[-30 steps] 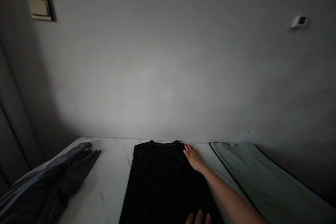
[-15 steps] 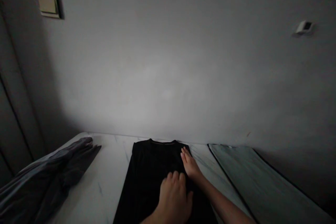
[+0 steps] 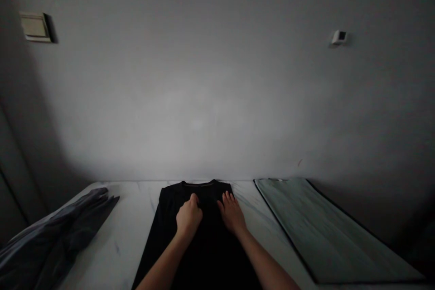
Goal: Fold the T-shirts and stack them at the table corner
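Note:
A black shirt lies flat on the white marble-patterned table, its neckline at the far edge by the wall. No sleeves spread out at its sides. Over its upper left part is my left hand, fingers curled in; their tips are hidden, so I cannot see whether they pinch the cloth. My right hand rests on the upper right part near the shirt's side edge, palm down with fingers stretched out.
A dark grey crumpled garment lies on the table at left. To the right is a grey-green flat mat or cloth with dark edging. Behind stands a grey wall with a switch and a small white device.
My left hand has moved forward and left, from the shirt's middle to near the neckline, and its fingers curl more. My right hand stays by the right edge. The view has shifted right.

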`<state>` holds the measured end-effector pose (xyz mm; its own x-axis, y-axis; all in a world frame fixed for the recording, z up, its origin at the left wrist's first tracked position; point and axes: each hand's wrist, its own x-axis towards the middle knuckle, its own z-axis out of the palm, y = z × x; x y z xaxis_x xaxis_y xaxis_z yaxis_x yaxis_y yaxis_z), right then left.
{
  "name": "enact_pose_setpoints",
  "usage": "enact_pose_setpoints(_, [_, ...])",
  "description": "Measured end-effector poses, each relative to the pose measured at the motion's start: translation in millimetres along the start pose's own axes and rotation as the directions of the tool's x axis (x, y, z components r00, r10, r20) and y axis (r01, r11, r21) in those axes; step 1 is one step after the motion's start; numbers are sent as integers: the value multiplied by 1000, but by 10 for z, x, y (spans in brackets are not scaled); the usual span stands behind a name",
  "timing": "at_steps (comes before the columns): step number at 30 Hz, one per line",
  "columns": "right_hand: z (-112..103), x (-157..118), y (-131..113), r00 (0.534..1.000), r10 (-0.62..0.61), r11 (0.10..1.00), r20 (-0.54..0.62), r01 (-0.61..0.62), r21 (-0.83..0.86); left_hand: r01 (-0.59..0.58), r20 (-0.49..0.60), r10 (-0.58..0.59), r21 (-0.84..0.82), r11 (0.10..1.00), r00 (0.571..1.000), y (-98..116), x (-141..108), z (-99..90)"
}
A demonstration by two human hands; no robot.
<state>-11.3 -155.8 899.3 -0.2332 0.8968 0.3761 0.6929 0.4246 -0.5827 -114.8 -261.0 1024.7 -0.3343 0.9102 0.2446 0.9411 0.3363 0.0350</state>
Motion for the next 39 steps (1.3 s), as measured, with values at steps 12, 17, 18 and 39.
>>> enact_pose_setpoints(12, [-77,-55,-46,999,16,999,30,-15,-34,-177,-152,200,151,973,968,-374,-112,-9])
enact_pose_setpoints(17, [-105,-41,-54,999,2,1000,-40,-1,13,-498,248,472,49,866,846,-536,102,203])
enact_pose_setpoints(18, [-139,-71,-76,996,-27,999,-82,30,38,-501,315,468,28,865,826,-578,144,212])
enact_pose_setpoints(39, [-289,-945,-464,950,-311,860,21,272,431,-352,55,349,49,935,935,-655,-834,93])
